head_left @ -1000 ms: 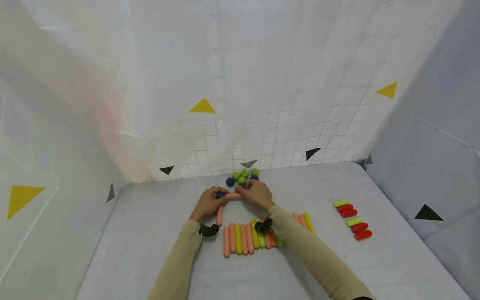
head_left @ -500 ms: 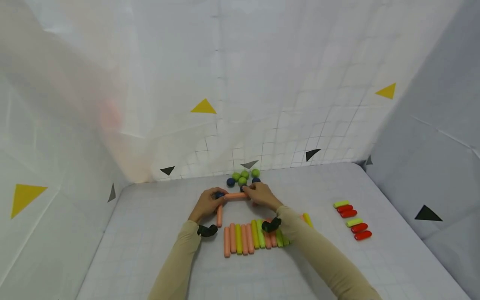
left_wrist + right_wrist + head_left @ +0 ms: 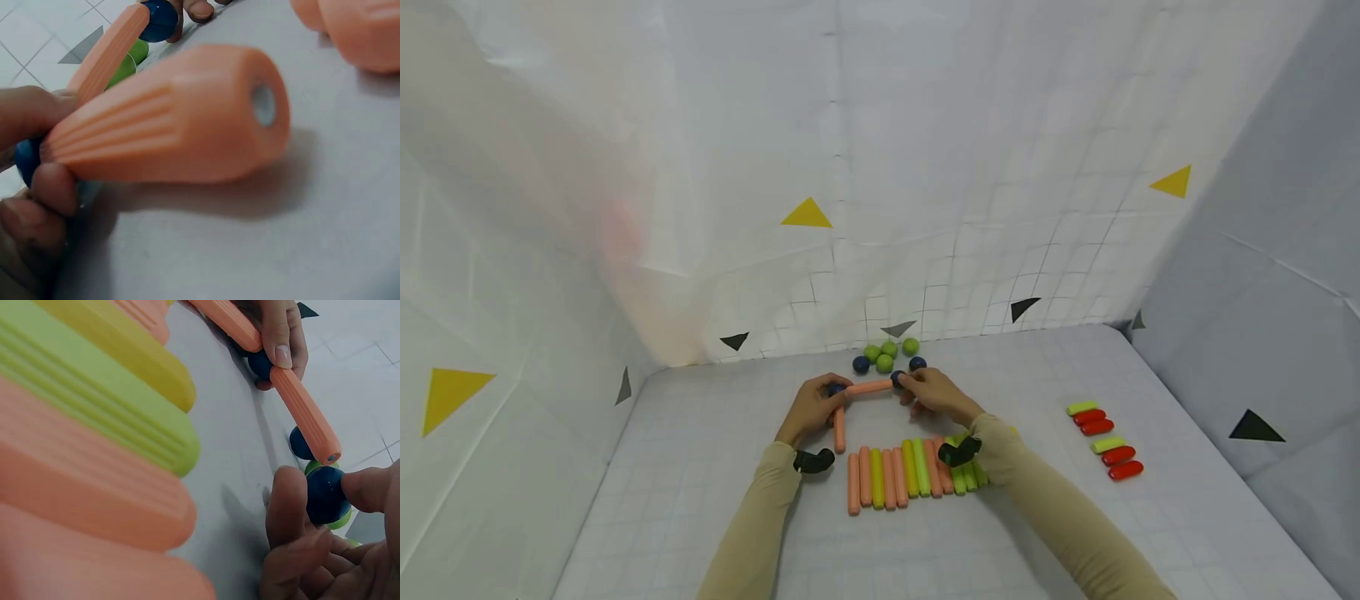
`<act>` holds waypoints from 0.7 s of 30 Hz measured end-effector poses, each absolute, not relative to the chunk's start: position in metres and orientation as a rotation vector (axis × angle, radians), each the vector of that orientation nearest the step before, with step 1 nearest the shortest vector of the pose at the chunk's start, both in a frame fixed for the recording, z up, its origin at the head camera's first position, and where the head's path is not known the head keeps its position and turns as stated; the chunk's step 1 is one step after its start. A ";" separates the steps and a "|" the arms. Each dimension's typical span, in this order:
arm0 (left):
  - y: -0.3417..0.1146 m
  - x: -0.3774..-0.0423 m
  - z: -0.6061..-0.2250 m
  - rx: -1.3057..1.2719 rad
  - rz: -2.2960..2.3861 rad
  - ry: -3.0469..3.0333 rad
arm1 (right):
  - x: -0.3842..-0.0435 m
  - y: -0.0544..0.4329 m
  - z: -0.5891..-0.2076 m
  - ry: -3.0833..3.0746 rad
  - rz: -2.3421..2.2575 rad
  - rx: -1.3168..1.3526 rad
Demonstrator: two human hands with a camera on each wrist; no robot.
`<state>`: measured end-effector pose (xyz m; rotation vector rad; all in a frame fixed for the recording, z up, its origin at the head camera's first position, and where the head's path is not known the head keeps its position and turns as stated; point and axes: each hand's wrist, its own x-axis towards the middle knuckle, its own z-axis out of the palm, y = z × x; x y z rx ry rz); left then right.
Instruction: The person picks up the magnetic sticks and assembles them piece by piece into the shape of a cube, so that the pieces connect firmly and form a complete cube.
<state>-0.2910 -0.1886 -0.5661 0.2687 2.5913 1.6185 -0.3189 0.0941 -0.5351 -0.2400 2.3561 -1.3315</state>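
My left hand [image 3: 812, 410] pinches a blue ball [image 3: 28, 159] where two orange magnetic rods meet. One orange rod [image 3: 181, 119] points back toward me, a round metal disc showing in its free end. From the same ball the other orange rod [image 3: 869, 388] extends to the right. Close to that rod's far end, my right hand [image 3: 938, 393] holds a second blue ball [image 3: 327, 495] between thumb and finger. The rod's end sits right by this ball in the right wrist view.
Behind the hands lie several green balls [image 3: 885, 363] and loose blue balls [image 3: 861, 364]. A row of orange, yellow and green rods [image 3: 890, 479] lies nearer me, partly under the right forearm. Short red pieces [image 3: 1118, 455] and short green pieces [image 3: 1108, 445] lie at the right.
My right hand has shifted right along the crosswise orange rod to its far end, with the blue ball now showing between its fingers. The left hand has stayed nearly still.
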 end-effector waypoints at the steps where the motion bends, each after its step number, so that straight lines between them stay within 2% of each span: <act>1: -0.189 -0.291 -0.566 0.276 1.625 2.596 | -0.319 0.095 -0.535 2.337 -1.344 -0.235; 21: -0.188 -0.291 -0.567 0.217 1.675 2.606 | -0.319 0.105 -0.542 2.193 -1.459 -0.235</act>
